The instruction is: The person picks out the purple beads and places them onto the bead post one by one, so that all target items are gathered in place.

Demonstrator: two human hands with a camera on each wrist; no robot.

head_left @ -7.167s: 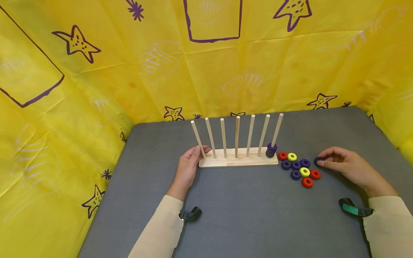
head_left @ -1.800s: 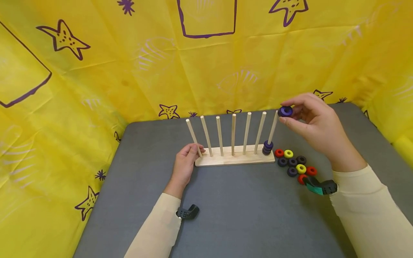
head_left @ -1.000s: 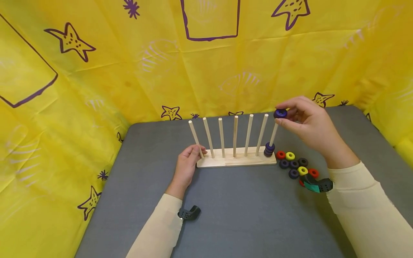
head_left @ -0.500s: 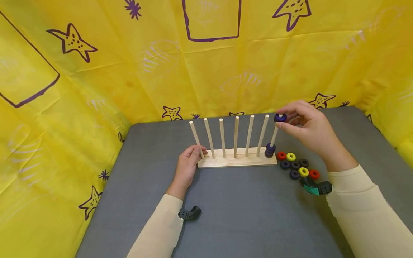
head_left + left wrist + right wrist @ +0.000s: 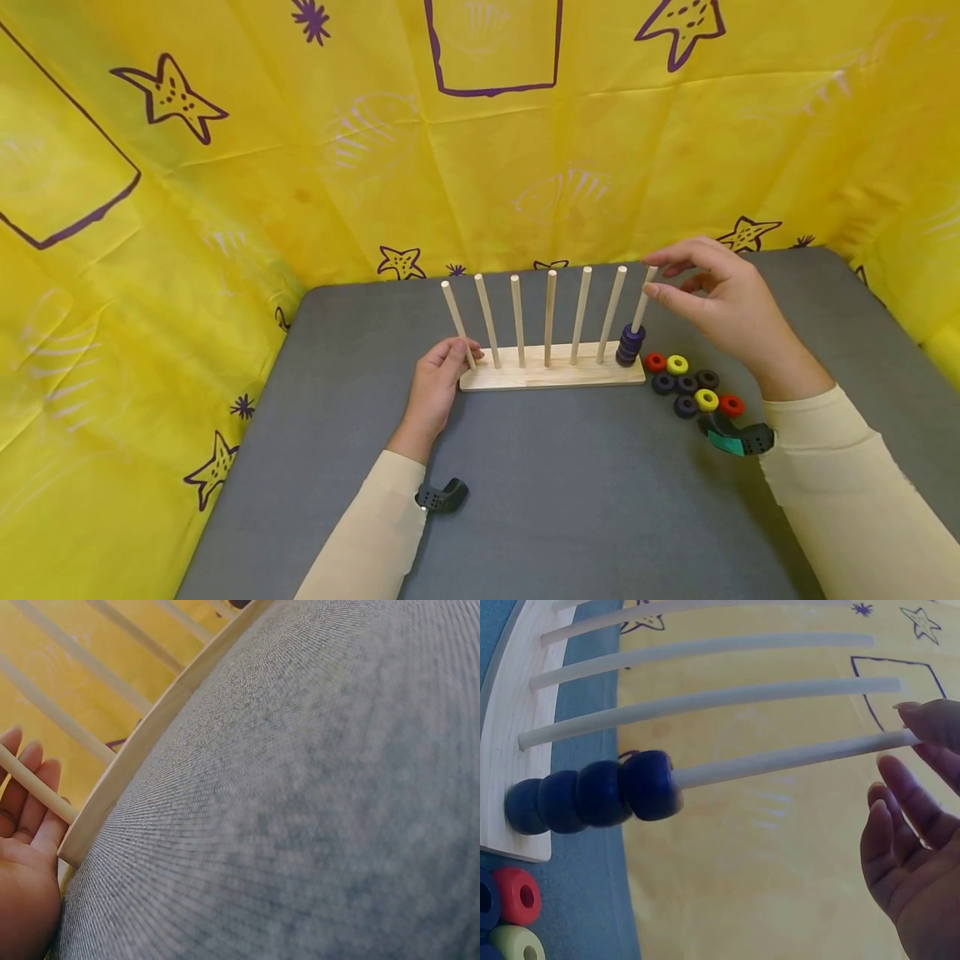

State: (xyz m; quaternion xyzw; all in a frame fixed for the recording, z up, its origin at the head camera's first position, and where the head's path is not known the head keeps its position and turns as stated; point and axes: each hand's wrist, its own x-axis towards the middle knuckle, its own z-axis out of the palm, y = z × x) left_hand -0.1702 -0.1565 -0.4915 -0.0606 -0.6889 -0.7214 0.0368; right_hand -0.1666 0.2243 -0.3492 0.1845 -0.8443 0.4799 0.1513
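Note:
A wooden peg stand [image 5: 551, 377] with a row of upright dowels stands on the grey table. My left hand [image 5: 442, 371] holds its left end, with the thumb and fingers around the foot of the leftmost peg [image 5: 37, 784]. On the rightmost peg [image 5: 643, 300] several dark purple rings [image 5: 630, 346] sit stacked; in the right wrist view the top purple ring [image 5: 651, 785] rests against those below. My right hand [image 5: 720, 304] is at the top of that peg, thumb and fingers parted around its tip, with no ring between them.
Loose rings lie right of the stand: a red ring [image 5: 656, 362], a yellow ring [image 5: 677, 364], several dark rings [image 5: 686, 384], another yellow ring [image 5: 706, 401] and another red ring [image 5: 731, 406]. My right wrist strap [image 5: 738, 436] is above the table near them. A yellow patterned cloth [image 5: 480, 167] hangs behind.
The right hand picked up a purple ring, raised it to the rightmost peg and let it go; the ring dropped onto the stack. The left hand has kept its hold on the stand.

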